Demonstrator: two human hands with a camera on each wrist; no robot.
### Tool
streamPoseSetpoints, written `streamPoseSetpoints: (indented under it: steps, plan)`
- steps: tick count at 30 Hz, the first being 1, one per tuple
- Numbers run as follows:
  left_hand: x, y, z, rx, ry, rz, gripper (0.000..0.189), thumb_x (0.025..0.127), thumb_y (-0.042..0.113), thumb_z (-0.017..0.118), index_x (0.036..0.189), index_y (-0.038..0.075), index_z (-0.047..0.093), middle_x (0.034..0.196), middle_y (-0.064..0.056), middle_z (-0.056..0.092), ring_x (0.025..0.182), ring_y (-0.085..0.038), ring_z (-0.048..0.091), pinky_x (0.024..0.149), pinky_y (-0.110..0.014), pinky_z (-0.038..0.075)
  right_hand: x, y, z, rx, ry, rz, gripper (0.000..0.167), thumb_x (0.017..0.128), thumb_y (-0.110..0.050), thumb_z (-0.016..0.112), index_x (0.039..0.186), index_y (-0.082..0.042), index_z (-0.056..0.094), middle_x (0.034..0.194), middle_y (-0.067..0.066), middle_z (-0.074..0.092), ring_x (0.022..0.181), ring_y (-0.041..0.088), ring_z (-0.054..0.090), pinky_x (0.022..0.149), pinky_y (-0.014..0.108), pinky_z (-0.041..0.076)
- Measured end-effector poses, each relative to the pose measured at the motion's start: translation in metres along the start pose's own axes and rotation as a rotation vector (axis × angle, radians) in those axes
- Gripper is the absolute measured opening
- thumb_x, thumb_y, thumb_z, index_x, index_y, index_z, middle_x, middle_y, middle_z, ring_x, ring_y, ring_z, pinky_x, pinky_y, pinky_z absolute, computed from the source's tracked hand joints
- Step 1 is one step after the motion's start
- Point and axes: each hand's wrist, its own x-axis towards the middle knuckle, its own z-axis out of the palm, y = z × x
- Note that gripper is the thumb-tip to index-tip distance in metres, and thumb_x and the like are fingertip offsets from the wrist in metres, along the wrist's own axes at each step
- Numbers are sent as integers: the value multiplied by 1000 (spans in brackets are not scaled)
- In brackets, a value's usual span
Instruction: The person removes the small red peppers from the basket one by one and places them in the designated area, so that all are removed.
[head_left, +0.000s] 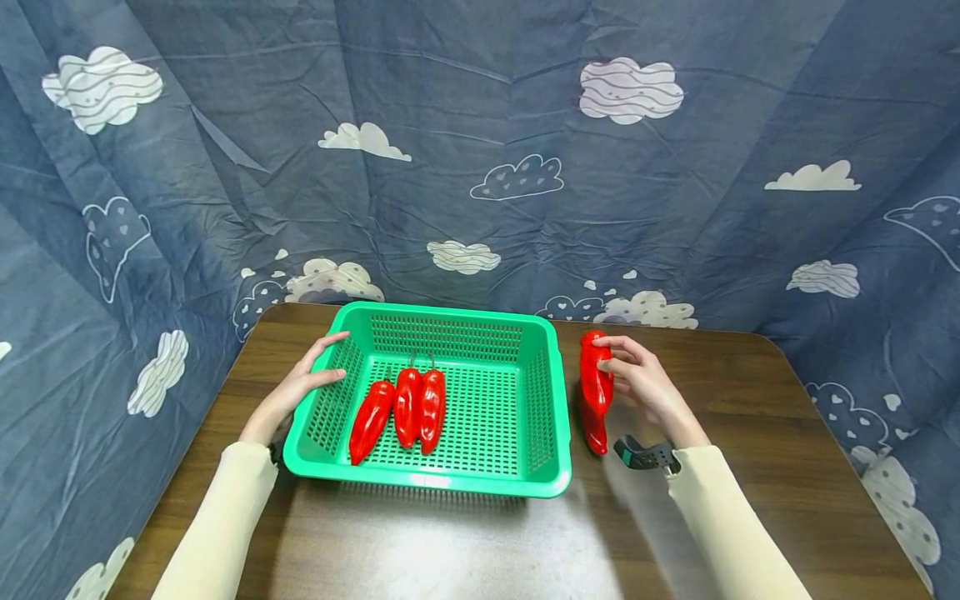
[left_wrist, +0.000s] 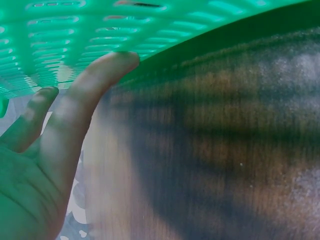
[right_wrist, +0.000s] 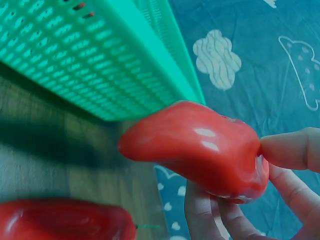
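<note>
In the head view, three red peppers (head_left: 408, 408) lie in the left part of a green plastic basket (head_left: 427, 479). My left hand (head_left: 288, 392) is at the basket's left side, two spread fingers reaching across its rim. The left wrist view shows fairly straight fingers (left_wrist: 107, 72) near the perforated outer wall. Right of the basket, my right hand (head_left: 637, 379) pinches a red pepper (right_wrist: 200, 147) near its broad end, its tip pointing toward the basket in the right wrist view. Another red pepper (right_wrist: 65, 220) lies on the table below, partly hidden in the head view.
The basket stands on a brown wooden table (head_left: 735, 400). A dark blue curtain (head_left: 465, 100) with white clouds hangs behind the table and on both sides. A black strap (head_left: 645, 454) is on my right wrist.
</note>
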Motion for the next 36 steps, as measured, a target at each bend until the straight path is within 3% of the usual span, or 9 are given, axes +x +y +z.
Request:
streamPoseSetpoints:
  steps: [11,17,23,30,36]
  plan:
    - [-1,-1,0,-44,-15,-40,61,98,16,51,152,22,23,157,-8,-1,130,-38,26,93,-47,37,-3,21,-14,47,47,-28,27,94,-1,50,119,-6,56,107,11,50,86,12,58,72,30,52]
    - [-1,0,0,-33,-7,-19,62,98,15,52,152,18,22,157,-8,-1,135,-36,17,98,-51,29,-6,30,-21,53,71,-36,26,93,-1,51,117,-7,58,103,6,52,84,11,59,71,31,52]
    - [-1,2,1,-42,-16,-32,64,98,15,52,153,19,20,157,-8,-1,133,-38,21,96,-52,33,-8,39,-29,-3,102,7,30,95,-5,49,125,1,51,105,5,53,83,10,59,72,29,52]
    - [1,0,0,-10,0,2,63,97,14,53,152,16,23,158,-8,1,140,-34,5,103,-61,17,-6,52,-34,-25,120,39,33,95,-6,50,127,3,48,103,0,56,83,8,58,73,29,51]
    - [2,-3,0,-1,2,1,62,97,15,52,152,18,24,158,-7,2,140,-33,3,103,-62,16,-4,62,-35,-47,128,50,38,94,-4,50,130,7,44,111,10,53,84,7,57,72,30,51]
